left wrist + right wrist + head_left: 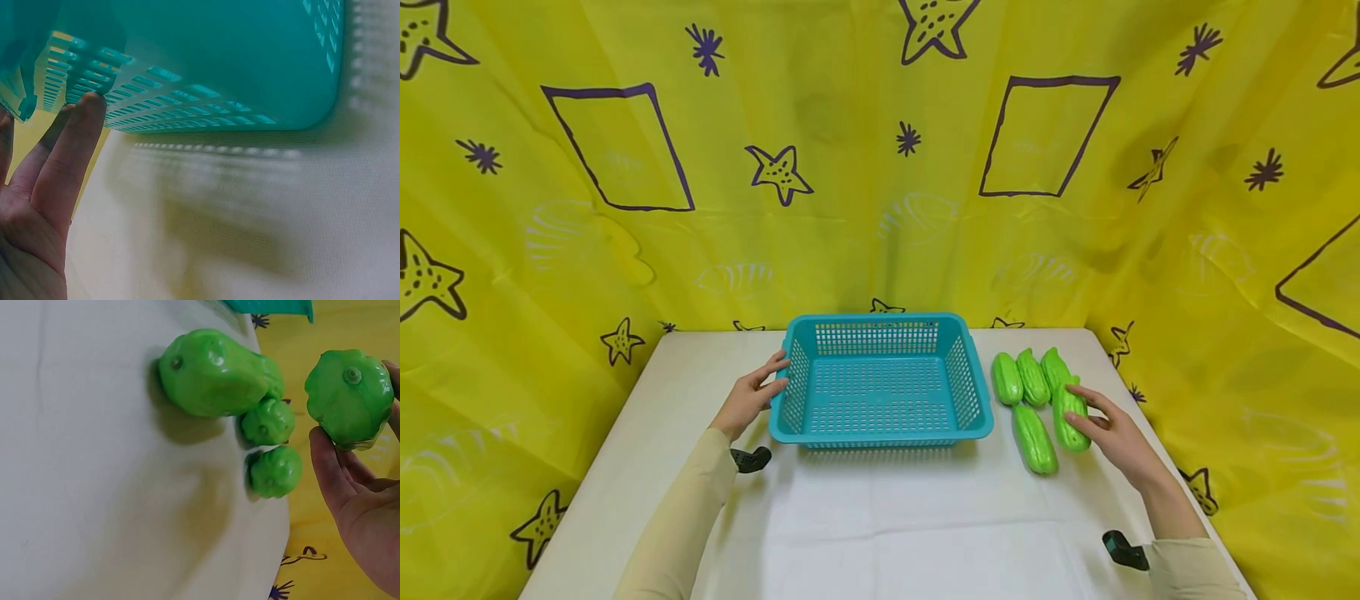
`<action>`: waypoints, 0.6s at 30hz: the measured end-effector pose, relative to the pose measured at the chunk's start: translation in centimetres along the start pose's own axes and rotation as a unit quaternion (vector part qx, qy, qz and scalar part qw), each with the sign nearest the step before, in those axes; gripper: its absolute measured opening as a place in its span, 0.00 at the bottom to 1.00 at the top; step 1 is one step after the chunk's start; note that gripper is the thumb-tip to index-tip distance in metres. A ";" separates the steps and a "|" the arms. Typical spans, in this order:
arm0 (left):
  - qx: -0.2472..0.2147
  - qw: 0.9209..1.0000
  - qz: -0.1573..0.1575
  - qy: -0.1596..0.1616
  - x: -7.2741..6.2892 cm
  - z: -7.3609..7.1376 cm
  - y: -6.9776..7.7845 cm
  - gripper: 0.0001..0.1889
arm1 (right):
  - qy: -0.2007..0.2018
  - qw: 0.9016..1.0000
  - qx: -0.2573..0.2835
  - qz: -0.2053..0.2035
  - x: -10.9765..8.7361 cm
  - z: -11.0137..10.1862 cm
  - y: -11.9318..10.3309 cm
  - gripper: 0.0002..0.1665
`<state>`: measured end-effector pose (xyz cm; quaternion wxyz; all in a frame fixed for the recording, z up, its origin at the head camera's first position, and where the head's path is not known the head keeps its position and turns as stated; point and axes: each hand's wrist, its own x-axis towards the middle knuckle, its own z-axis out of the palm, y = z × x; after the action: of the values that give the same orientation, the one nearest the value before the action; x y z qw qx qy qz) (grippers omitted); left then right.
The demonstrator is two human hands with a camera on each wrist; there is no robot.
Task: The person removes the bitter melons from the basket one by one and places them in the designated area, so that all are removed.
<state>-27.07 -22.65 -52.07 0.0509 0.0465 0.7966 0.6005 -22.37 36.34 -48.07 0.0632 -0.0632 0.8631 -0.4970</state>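
A teal plastic basket (880,439) with perforated walls stands on the table. My left hand (752,398) is at its left side, with fingertips at the rim. In the left wrist view, straight fingers (69,162) touch the basket's outer wall (219,69). My right hand (1108,433) pinches a shiny green ridged gourd (1066,417) between thumb and fingers. From the right wrist, this held gourd (350,394) appears raised, its stem end towards the camera. More such gourds (1033,379) lie right of the basket, one gourd (1034,440) nearer the front.
A white cloth (880,533) covers the table. Yellow curtains (850,250) with dark star drawings hang behind it and along both sides. A black wrist-camera mount (751,459) juts out below my left hand, and another mount (1123,550) sits at my right wrist.
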 end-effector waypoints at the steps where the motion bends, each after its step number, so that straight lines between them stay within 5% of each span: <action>1: -0.001 1.000 0.001 0.000 0.0 0.0 0.0 0.30 | 0.000 1.000 -0.001 0.000 0.0 0.0 0.3 0.38; 18: -0.001 1.000 0.001 -0.004 -0.1 0.0 0.1 0.29 | -0.028 0.999 -0.037 -0.022 -0.4 -0.8 3.2 0.35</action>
<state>-26.93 -22.62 -51.95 0.0533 0.0495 0.7959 0.6011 -22.30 38.66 -50.41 0.0739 -0.0983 0.8772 -0.4641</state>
